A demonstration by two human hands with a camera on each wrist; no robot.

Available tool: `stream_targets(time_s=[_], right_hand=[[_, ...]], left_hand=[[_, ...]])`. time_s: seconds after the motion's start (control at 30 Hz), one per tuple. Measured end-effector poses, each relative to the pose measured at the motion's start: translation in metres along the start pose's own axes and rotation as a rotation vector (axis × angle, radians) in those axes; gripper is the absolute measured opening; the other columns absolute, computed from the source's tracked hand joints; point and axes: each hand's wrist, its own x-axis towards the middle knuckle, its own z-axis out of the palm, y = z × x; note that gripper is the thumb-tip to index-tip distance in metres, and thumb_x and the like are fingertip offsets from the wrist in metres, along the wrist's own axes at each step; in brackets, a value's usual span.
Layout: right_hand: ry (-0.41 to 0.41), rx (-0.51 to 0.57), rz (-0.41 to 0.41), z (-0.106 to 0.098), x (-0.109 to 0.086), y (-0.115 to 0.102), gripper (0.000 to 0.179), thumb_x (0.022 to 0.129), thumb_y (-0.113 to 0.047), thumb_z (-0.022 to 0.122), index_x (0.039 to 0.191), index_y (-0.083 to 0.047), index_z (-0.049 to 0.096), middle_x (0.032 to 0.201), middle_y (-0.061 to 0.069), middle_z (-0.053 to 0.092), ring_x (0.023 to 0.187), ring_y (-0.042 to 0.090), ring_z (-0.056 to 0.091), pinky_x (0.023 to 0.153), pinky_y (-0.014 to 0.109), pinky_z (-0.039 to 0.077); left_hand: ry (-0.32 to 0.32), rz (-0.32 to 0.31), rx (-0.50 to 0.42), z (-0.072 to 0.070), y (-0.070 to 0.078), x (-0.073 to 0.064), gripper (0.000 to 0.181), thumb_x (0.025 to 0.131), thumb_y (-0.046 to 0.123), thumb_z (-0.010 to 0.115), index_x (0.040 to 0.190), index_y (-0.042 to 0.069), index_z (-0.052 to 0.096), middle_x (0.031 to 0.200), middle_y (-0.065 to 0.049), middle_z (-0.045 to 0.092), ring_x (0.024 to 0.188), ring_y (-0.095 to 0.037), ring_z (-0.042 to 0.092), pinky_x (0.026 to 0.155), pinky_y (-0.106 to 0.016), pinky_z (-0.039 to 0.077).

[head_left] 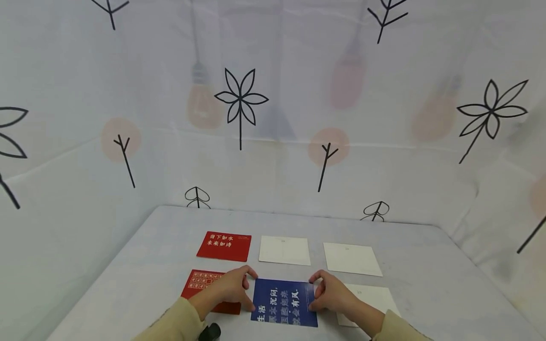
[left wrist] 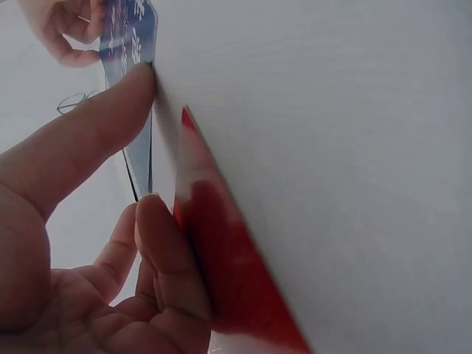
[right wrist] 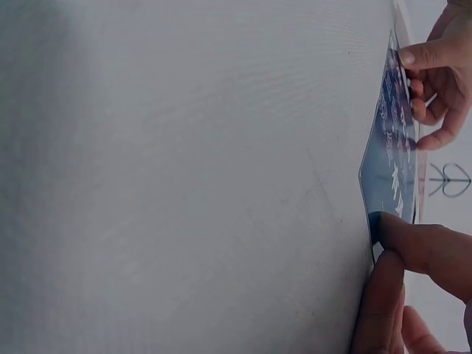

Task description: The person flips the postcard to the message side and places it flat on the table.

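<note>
A blue postcard [head_left: 283, 303] with large white characters lies between my two hands, low over the middle of the table. My left hand [head_left: 229, 290] pinches its left edge, thumb at the near corner and a finger near the far corner. At the opposite edge my right hand [head_left: 333, 296] pinches the card; in the right wrist view the thumb [right wrist: 413, 240] presses on its face. Under the left hand lies a red postcard [head_left: 200, 279] with a grid of small marks, partly covered. A white postcard [head_left: 375, 299] lies partly hidden behind the right hand and forearm.
Along the back lie a red postcard [head_left: 223, 246] with white characters, a white postcard [head_left: 284, 250] and another white postcard [head_left: 352, 259]. A dark rounded object [head_left: 210, 332] shows by the left cuff. A printed white curtain [head_left: 273, 180] hangs behind the white table [head_left: 128, 284].
</note>
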Motion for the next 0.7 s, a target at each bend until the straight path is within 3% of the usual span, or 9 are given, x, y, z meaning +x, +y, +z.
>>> stream_targets(time_s=[0.43,0.7], right_hand=[[0.026,0.044,-0.019,0.0034,0.0009,0.0013,0.062,0.055,0.009,0.081,0.104,-0.005,0.046,0.071,0.005,0.05,0.06,0.018,0.048,0.052,0.028,0.041],[0.014,0.105,-0.026,0.0013,-0.0033,0.0002,0.063,0.058,0.01,0.08,0.11,0.001,0.045,0.067,0.005,0.052,0.058,0.016,0.049,0.052,0.029,0.044]], left_hand=[[-0.014,0.069,-0.055,-0.0008,0.001,-0.0039,0.062,0.059,0.007,0.087,0.109,0.013,0.05,0.08,-0.005,0.051,0.072,-0.022,0.05,0.064,-0.036,0.049],[-0.005,0.093,-0.047,0.0001,0.0019,-0.0053,0.063,0.059,0.006,0.087,0.11,0.011,0.049,0.079,-0.004,0.051,0.071,-0.022,0.05,0.065,-0.037,0.048]])
